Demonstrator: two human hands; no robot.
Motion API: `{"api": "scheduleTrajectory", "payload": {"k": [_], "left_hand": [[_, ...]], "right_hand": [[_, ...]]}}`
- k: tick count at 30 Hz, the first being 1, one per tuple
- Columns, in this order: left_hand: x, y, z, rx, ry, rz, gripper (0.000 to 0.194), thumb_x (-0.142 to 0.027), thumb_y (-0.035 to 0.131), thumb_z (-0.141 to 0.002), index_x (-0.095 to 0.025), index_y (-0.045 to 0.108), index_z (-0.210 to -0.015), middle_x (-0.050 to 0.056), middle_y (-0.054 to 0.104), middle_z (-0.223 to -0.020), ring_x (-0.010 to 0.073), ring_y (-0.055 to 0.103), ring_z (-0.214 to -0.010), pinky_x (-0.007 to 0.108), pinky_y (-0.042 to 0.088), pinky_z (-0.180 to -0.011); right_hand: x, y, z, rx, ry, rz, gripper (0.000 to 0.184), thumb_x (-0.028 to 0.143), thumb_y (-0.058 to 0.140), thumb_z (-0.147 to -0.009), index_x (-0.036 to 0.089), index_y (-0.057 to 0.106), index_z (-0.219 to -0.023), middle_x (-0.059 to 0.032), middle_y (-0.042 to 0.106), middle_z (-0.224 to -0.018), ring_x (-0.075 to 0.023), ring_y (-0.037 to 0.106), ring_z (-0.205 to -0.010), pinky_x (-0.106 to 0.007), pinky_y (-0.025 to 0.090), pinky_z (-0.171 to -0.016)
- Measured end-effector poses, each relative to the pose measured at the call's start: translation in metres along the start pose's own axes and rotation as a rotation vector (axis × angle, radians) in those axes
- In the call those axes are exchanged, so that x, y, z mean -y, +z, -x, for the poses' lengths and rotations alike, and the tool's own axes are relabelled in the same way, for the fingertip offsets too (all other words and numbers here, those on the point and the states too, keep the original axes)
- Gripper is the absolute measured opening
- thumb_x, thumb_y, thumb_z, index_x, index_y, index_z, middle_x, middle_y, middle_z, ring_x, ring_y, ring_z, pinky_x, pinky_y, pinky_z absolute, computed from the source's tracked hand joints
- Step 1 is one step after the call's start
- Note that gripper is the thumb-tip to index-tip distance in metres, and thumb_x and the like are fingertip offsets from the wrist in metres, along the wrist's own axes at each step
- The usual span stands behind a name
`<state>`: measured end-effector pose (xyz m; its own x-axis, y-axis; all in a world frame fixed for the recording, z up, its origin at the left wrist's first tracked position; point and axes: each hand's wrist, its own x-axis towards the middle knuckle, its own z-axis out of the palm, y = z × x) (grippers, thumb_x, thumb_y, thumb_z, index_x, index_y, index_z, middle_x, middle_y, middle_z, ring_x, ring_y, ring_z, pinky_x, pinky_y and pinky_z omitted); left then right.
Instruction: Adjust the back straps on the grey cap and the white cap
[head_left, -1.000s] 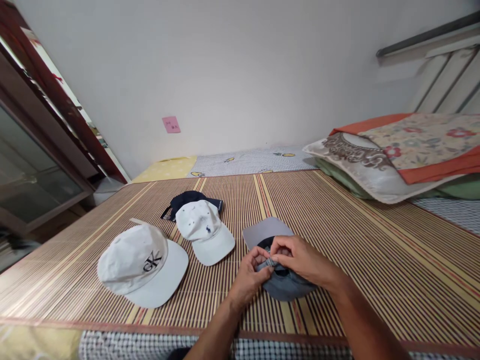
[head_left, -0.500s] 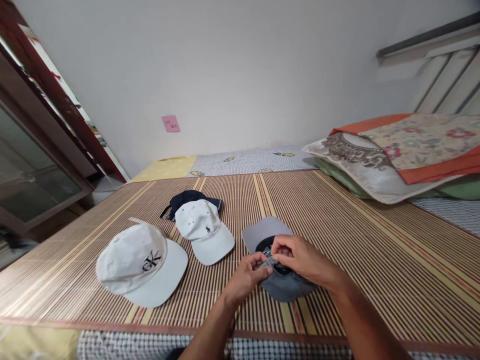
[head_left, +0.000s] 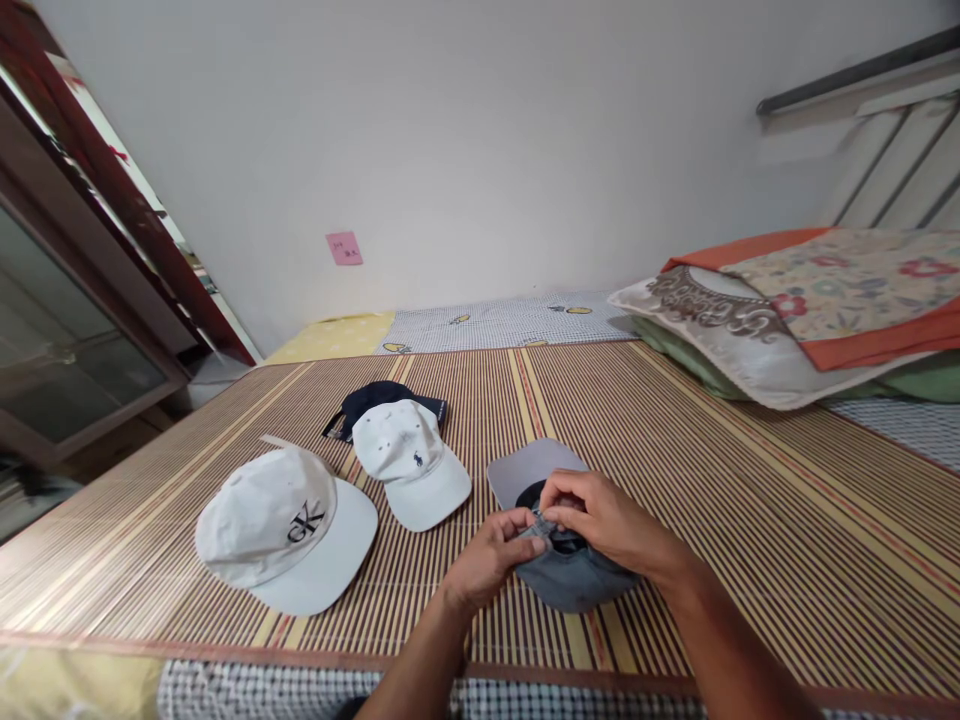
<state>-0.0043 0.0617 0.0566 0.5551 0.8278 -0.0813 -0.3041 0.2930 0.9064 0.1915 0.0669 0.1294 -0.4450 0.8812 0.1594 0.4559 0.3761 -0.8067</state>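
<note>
A grey baseball cap (head_left: 574, 582) lies upside down on the bamboo mat (head_left: 705, 520), its lighter brim pointing away from me. My left hand (head_left: 495, 550) pinches the near left part of the cap's back strap between thumb and fingers. Opposite it, my right hand (head_left: 592, 510) has its thumb and index finger closed on the same strap. The fingers partly hide the strap and its buckle. To the left are a white cap with black letters (head_left: 277, 525), a smaller white cap with a horse logo (head_left: 409, 460) and a dark navy cap (head_left: 375, 398) behind it.
A white pillow (head_left: 739, 350) and a floral cloth with an orange border (head_left: 870, 285) are piled at the back right. A pink note (head_left: 344, 248) is stuck on the wall. On the left stands a glass-fronted cabinet (head_left: 82, 370). Checked bedding shows along the mat's front edge.
The near side of the grey cap has tipped slightly lower toward me. Both hands keep their pinch on the strap, and the other caps lie as before.
</note>
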Motion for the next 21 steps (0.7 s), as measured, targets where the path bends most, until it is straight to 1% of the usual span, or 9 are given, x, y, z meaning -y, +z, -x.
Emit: {"api": "scheduleTrajectory", "payload": {"k": [4,10,12,15,18,21], "left_hand": [[0.001,-0.001,0.0,0.005,0.0,0.013,0.046,-0.047,0.096,-0.064,-0.014,0.068,-0.082,-0.002,0.061,-0.073,0.0092,0.047,-0.061,0.024,0.032,-0.062],[0.003,0.0,-0.001,-0.02,0.039,0.046,0.042,-0.042,0.096,-0.066,-0.015,0.066,-0.078,-0.003,0.059,-0.07,0.0092,0.047,-0.061,0.024,0.033,-0.061],[0.003,0.001,0.0,-0.032,0.048,0.059,0.041,-0.041,0.096,-0.066,-0.016,0.066,-0.077,-0.003,0.06,-0.069,0.0093,0.047,-0.061,0.024,0.033,-0.061],[0.002,0.003,0.0,-0.053,0.054,0.067,0.041,-0.04,0.096,-0.066,-0.016,0.065,-0.077,-0.003,0.061,-0.071,0.0094,0.048,-0.062,0.024,0.034,-0.061],[0.0,0.004,0.0,-0.067,0.06,0.057,0.043,-0.042,0.097,-0.065,-0.016,0.066,-0.078,-0.002,0.062,-0.073,0.01,0.049,-0.062,0.025,0.035,-0.062],[-0.002,0.004,0.001,-0.066,0.072,0.03,0.043,-0.044,0.096,-0.065,-0.016,0.067,-0.077,-0.002,0.061,-0.072,0.01,0.048,-0.062,0.025,0.034,-0.062]], "right_hand": [[0.001,0.0,-0.001,0.011,-0.003,-0.039,0.013,0.012,0.06,-0.082,0.022,0.065,-0.076,0.0014,0.065,-0.076,-0.0167,0.057,-0.072,-0.029,0.039,-0.067],[-0.002,0.0,0.0,0.0,-0.02,-0.054,0.011,0.014,0.061,-0.084,0.021,0.065,-0.077,0.002,0.064,-0.076,-0.0154,0.056,-0.07,-0.028,0.039,-0.065],[-0.005,0.0,0.0,-0.022,-0.008,-0.065,0.008,0.016,0.063,-0.085,0.022,0.065,-0.079,0.0021,0.065,-0.076,-0.0154,0.058,-0.07,-0.028,0.04,-0.065],[-0.011,0.002,-0.001,-0.078,0.046,-0.103,0.004,0.022,0.069,-0.085,0.022,0.066,-0.082,0.0023,0.065,-0.074,-0.0154,0.06,-0.068,-0.027,0.043,-0.063],[-0.014,0.004,-0.003,-0.086,0.083,-0.186,0.013,0.03,0.066,-0.089,0.022,0.065,-0.08,0.0027,0.063,-0.068,-0.0147,0.06,-0.06,-0.027,0.044,-0.058],[-0.012,0.004,-0.003,-0.065,0.077,-0.235,0.014,0.031,0.063,-0.089,0.022,0.064,-0.078,0.0029,0.062,-0.067,-0.0146,0.062,-0.059,-0.027,0.045,-0.058]]}}
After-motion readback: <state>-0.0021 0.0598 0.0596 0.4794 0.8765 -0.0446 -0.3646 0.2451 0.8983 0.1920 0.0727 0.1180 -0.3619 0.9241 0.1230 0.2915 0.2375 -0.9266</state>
